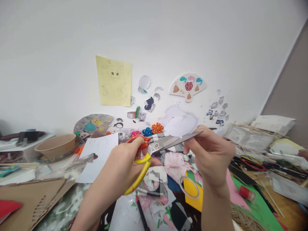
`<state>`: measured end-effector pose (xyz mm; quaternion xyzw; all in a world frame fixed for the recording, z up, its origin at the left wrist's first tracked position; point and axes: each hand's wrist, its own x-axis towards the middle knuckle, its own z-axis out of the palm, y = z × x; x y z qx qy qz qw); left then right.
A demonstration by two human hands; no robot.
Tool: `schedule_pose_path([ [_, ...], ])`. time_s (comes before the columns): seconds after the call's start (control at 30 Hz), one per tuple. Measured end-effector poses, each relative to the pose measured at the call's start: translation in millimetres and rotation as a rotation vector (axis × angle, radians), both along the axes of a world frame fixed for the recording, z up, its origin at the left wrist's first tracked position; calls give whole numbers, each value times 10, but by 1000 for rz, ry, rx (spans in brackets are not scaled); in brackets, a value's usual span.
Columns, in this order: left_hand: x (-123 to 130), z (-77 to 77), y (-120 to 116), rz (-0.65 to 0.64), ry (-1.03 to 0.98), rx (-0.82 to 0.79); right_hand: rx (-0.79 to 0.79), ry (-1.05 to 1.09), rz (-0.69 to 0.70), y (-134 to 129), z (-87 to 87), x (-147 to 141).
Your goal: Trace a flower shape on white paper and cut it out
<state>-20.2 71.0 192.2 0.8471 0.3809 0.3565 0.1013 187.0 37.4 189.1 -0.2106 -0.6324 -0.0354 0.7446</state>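
My left hand (pixel 127 160) is closed round the handles of a pair of scissors (pixel 157 146), one handle orange-red and the other yellow. The blades point right, slightly apart, towards my right hand (pixel 208 152). Between the fingertips of my right hand is the lower edge of a white paper cutout (pixel 180 120) with a wavy outline. The paper stands upright in front of the wall, and the blades lie across its lower edge. Fabric and paper scraps (pixel 154 181) lie below the hands.
A roll of tape (pixel 190 187) rests on yellow paper, with a dark pen (pixel 141 213) nearer. At left are a tan bowl (pixel 56 143) and cardboard (pixel 31 195). A red spool (pixel 247 193) sits on green paper at right. A painted fan (pixel 188 86) hangs on the wall.
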Motion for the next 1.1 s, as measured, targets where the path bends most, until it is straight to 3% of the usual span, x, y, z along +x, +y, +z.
schedule_pose_path([
  [0.5, -27, -10, 41, -15, -31, -47, -13, -9, 54, -10, 6, 23],
  [0.8, -39, -10, 32, 101, 58, -45, -4, 12, 61, 5, -14, -14],
  [1.1, -3, 6, 35, 137, 82, -43, -103, -9, 39, 26, -34, -87],
])
